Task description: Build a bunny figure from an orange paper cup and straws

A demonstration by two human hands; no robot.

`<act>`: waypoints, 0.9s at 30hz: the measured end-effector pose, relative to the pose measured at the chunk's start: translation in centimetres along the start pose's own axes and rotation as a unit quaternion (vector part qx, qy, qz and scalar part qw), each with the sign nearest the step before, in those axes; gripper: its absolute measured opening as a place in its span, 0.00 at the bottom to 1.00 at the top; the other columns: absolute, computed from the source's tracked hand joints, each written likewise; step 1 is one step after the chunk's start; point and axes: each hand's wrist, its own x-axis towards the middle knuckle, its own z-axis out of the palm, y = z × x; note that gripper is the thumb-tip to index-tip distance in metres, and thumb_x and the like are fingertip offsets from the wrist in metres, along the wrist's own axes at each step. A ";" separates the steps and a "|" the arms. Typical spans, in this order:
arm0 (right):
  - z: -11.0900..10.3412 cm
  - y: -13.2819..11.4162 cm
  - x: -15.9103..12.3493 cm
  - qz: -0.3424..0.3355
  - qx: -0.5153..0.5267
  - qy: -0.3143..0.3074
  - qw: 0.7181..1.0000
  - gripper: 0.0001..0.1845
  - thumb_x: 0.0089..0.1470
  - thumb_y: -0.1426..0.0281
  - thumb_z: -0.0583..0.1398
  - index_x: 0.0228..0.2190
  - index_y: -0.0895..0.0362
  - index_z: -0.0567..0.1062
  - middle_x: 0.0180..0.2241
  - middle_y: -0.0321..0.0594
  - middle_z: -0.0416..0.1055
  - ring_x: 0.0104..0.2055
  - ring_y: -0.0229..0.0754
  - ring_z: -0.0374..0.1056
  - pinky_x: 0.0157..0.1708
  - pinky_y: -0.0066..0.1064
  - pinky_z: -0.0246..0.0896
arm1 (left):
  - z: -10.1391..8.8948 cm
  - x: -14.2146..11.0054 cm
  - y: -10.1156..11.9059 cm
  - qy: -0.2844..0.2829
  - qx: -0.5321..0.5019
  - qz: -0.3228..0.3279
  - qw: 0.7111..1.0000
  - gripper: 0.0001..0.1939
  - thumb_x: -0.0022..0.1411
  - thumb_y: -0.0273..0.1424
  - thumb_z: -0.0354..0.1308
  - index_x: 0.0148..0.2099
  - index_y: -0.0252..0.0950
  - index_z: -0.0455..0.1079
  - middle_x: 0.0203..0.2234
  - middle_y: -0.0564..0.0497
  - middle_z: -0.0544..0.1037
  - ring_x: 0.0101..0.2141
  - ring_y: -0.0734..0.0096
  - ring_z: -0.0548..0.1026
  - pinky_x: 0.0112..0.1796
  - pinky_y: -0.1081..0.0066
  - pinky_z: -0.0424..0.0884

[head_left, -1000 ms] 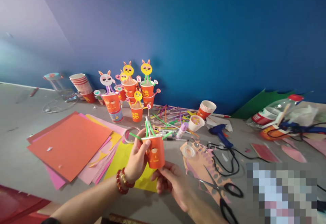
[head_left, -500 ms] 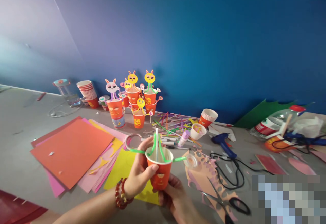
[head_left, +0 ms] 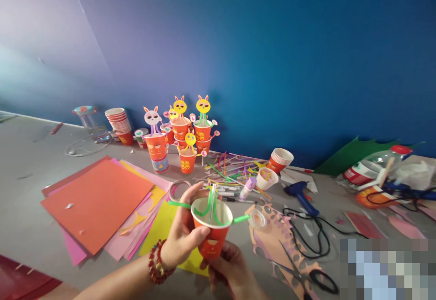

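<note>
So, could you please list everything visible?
Paper cup: one, orange, between hands
Straws: many, mixed colours, in cup and behind
Animal-face cups: at least five, orange, back
Cup stacks: two, red-white, back
Scrap cup: one, white, behind right
Pens: several, mixed, centre
Glue stick: one, purple, centre
Paper sheets: several, mixed colours, left
Punched paper: count unclear, peach, right
Rings: two, pale, flanking cup
Scissors: one, black, front right
Glue gun: at least one, blue, right
Bottle: one, clear, far right
Jar: one, clear, back left
Sheet: one, green, back right
Table: one, grey, beneath
Wall: one, blue, behind
Left hand: one, red-beaded wrist, on cup
Right hand: one, bare, at cup base
</note>
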 end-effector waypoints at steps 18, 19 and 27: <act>0.8 -0.9 -0.7 0.027 -0.160 -0.057 0.985 0.26 0.46 0.46 0.69 0.28 0.58 0.82 0.17 0.34 0.71 0.14 0.30 0.62 0.14 0.20 0.54 | 0.0 0.5 2.7 -0.008 -0.005 0.094 0.995 0.36 0.60 0.44 0.65 0.67 0.48 0.59 0.56 0.39 0.74 0.52 0.45 0.77 0.49 0.52 0.76; 1.0 -1.2 -0.9 0.014 -0.162 -0.050 0.985 0.25 0.46 0.46 0.69 0.29 0.57 0.83 0.18 0.35 0.72 0.15 0.32 0.63 0.15 0.21 0.56 | 0.0 0.4 2.7 -0.017 0.004 0.107 0.994 0.36 0.60 0.44 0.65 0.68 0.49 0.58 0.55 0.39 0.74 0.51 0.44 0.77 0.49 0.51 0.77; 1.0 -0.8 -2.2 -0.174 -0.187 0.081 0.963 0.21 0.41 0.52 0.72 0.36 0.51 0.86 0.41 0.48 0.80 0.43 0.60 0.73 0.44 0.44 0.69 | 0.4 -1.0 1.1 -0.104 0.012 0.113 0.988 0.41 0.60 0.40 0.66 0.71 0.51 0.51 0.56 0.40 0.73 0.54 0.41 0.73 0.51 0.47 0.73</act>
